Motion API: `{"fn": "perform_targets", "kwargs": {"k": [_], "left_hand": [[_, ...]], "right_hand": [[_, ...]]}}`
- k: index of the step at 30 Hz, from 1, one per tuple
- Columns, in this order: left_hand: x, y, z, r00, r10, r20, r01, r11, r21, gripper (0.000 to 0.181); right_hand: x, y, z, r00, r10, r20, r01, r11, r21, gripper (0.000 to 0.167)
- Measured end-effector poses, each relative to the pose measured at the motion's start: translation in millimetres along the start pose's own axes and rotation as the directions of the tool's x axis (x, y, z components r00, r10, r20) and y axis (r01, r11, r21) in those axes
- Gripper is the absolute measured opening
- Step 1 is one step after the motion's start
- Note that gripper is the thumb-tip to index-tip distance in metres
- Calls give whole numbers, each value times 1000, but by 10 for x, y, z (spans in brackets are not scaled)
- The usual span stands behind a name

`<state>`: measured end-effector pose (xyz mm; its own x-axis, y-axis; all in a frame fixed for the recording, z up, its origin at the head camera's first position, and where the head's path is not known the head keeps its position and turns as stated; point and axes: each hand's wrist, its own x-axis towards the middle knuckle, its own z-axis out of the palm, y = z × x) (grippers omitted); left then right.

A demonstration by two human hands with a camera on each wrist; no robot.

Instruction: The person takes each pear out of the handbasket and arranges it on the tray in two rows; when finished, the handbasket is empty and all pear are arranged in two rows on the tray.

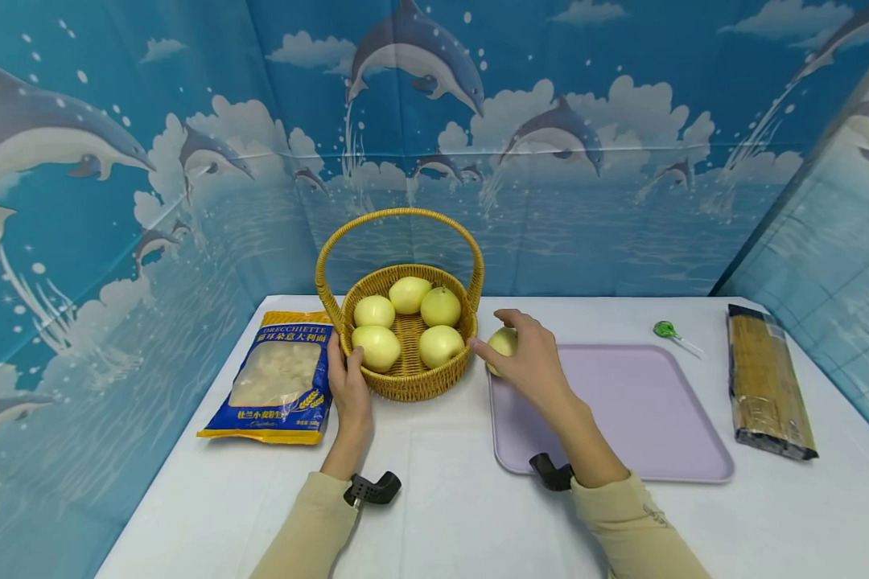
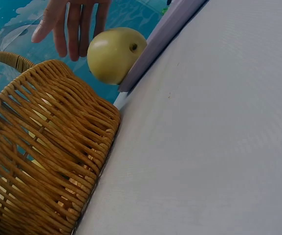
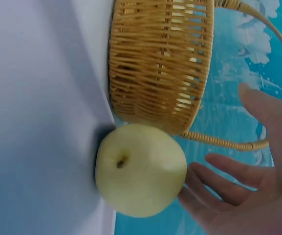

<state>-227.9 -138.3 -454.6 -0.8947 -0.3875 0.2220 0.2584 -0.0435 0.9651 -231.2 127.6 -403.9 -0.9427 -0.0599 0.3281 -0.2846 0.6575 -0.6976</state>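
Basket between left hand and right hand

Left of the left fingers lies a pasta bag; right of them, five fruits sit in the basket. Beside the right fingers, a lone fruit rests on the tray's far left corner. Farther right lie a lollipop and noodle packet; behind hangs a curtain.

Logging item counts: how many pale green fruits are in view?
6 fruits. Five sit in the wicker basket: near left, far left, back, far right, near right. One is at the lilac tray's far left corner, by the right hand. None seems hidden.
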Motion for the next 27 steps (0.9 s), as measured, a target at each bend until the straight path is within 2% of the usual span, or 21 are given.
{"fn": "perform_targets", "kwargs": {"k": [9, 19, 22, 27], "left_hand": [[-8, 7, -23, 1000, -3, 4, 3, 1000, 6, 59], [-12, 6, -13, 1000, 5, 7, -5, 1000, 19, 59], [17, -48, -19, 1000, 7, 9, -7, 1000, 6, 60], [102, -243, -38, 1000, 20, 10, -20, 1000, -10, 61]], "right_hand": [[-67, -116, 138, 997, -70, 41, 69, 997, 22, 70], [-74, -286, 270, 989, -139, 55, 136, 989, 62, 64], [-28, -366, 351, 984, -163, 77, 157, 985, 76, 62], [98, -538, 505, 970, -207, 125, 196, 976, 94, 58]]}}
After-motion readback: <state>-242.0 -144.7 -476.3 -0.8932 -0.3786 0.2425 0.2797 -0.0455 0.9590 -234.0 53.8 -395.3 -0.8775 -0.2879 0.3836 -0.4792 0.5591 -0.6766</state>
